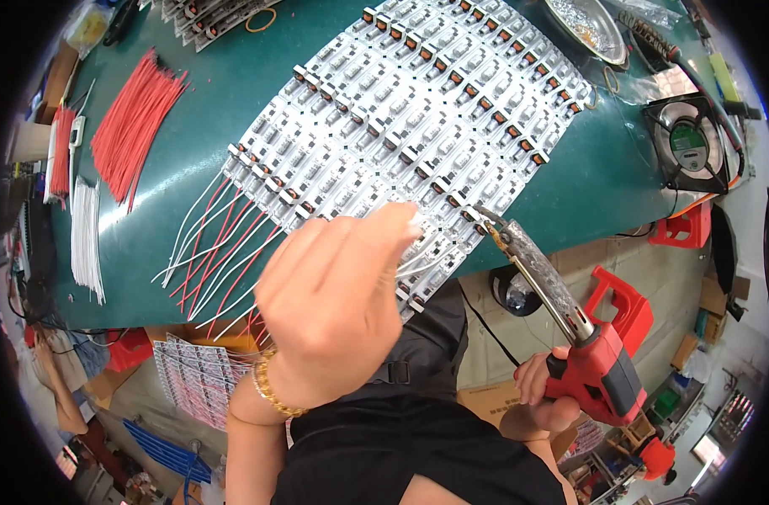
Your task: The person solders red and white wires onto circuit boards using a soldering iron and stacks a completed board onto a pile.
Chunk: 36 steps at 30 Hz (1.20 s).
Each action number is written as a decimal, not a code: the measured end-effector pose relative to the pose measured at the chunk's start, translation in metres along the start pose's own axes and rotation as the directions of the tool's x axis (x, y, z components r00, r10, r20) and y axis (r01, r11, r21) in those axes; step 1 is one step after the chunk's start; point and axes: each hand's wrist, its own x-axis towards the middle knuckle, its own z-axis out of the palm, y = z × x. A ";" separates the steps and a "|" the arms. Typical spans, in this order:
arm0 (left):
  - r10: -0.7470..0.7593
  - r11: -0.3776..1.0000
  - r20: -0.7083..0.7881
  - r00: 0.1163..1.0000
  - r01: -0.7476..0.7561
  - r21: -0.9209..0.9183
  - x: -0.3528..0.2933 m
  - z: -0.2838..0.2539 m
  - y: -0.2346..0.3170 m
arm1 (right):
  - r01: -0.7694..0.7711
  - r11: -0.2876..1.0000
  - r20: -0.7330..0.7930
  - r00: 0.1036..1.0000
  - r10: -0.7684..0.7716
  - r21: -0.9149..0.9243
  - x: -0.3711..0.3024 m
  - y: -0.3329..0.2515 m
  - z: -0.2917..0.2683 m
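My left hand [330, 295], a gold bracelet at its wrist, is closed in a pinch over the near edge of a panel of white circuit boards [384, 109]. White wires [420, 268] come out beside its palm and run onto the boards; the fingertips partly hide what they pinch. In my right hand [540, 387] is a red soldering gun [599, 370], gripped by its handle. Its long metal barrel slants up leftward, with the tip at the panel's right edge, close to the left fingertips. Red and white wires [220, 244] trail off the panel's left side.
Bundles of red wires [136, 126] and white wires [87, 240] lie on the green table [182, 109]. A small fan [686, 145] and a metal dish [582, 29] are at the right. More boards [204, 374] stand below the table's edge, and a red stool [624, 307] is on the floor.
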 end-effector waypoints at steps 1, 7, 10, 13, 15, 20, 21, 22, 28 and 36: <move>-0.189 0.981 0.088 0.978 0.192 -0.026 0.001 -0.005 0.005 | -0.030 1.000 0.019 0.999 0.030 0.010 0.000 0.000 -0.002; -0.206 0.978 0.209 0.956 0.205 0.025 -0.007 0.008 0.005 | -0.185 0.957 0.006 0.981 0.191 -0.221 -0.029 0.009 -0.035; -0.187 0.982 0.203 0.961 0.175 0.077 -0.009 0.015 0.008 | -0.125 0.948 0.096 0.990 0.102 0.291 -0.006 0.006 -0.018; -0.184 0.982 0.213 0.960 0.168 0.088 -0.009 0.014 0.005 | -0.169 0.936 0.164 0.979 0.123 0.309 -0.001 0.011 -0.018; -0.183 0.982 0.216 0.959 0.166 0.092 -0.009 0.014 0.005 | -0.158 0.957 0.102 0.985 0.136 0.244 -0.002 0.007 -0.011; -0.188 0.981 0.217 0.958 0.172 0.091 -0.004 0.012 0.005 | -0.267 0.915 0.039 0.956 0.292 -0.303 -0.039 0.018 -0.047; -0.175 0.981 0.213 0.961 0.153 0.115 -0.007 0.014 0.008 | -0.088 0.972 0.016 0.995 0.094 -0.220 -0.048 0.040 -0.052; -0.169 0.983 0.210 0.963 0.148 0.111 -0.008 0.017 0.007 | 0.090 0.981 -0.033 0.995 -0.097 -0.170 -0.051 0.048 -0.052; -0.175 0.981 0.182 0.968 0.156 0.112 -0.008 0.016 0.005 | -0.115 0.993 -0.102 0.988 0.117 0.017 -0.011 0.006 -0.012; -0.184 0.983 0.150 0.971 0.177 0.055 -0.005 0.015 -0.002 | -0.169 0.986 -0.081 0.982 0.169 0.013 0.001 -0.005 -0.001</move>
